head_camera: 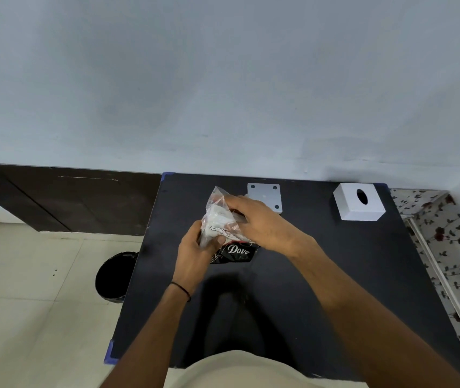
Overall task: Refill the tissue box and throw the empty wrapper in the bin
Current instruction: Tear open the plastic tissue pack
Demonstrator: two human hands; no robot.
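Note:
Over the middle of the black table (321, 275) I hold a clear plastic tissue wrapper (217, 217) with white tissues inside and a black "Dove" label at its lower end. My left hand (195, 247) grips the wrapper's lower left side. My right hand (257, 222) is closed over its upper right part, fingers at the opening. The white tissue box cover (359, 202), with an oval slot on top, stands at the back right of the table. A flat white base plate (264, 196) lies behind my right hand. The black bin (114, 277) stands on the floor left of the table.
A pale blue wall runs behind the table. A dark wooden panel (63, 197) lines the wall's foot at left. Beige floor tiles (27, 303) lie to the left. A flowered cloth (453, 247) covers the surface right of the table.

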